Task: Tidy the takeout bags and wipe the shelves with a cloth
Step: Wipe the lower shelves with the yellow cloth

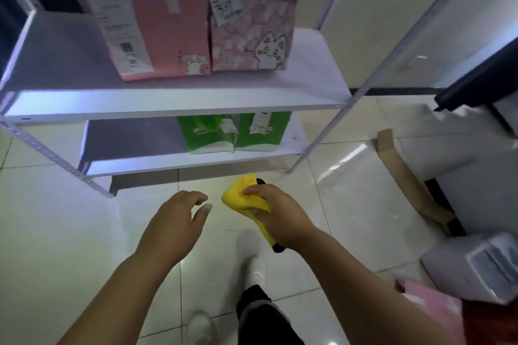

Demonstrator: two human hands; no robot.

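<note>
A white shelf unit stands ahead of me. On its middle shelf (56, 59) two pink takeout bags stand side by side: a plain one (157, 28) with a receipt, and one with a cat print (252, 36). Two green bags (207, 134) (263, 131) stand on the lower shelf (126, 143). My right hand (274, 216) grips a bunched yellow cloth (241, 193) with black trim, held over the floor in front of the shelves. My left hand (176, 221) hovers just left of the cloth, fingers spread and empty.
A cardboard strip (400, 173) leans at the right near a dark table edge (482, 78). A white appliance (482, 263) and something pink (429, 305) sit at the lower right. My white shoes (252, 258) stand on the glossy tiled floor.
</note>
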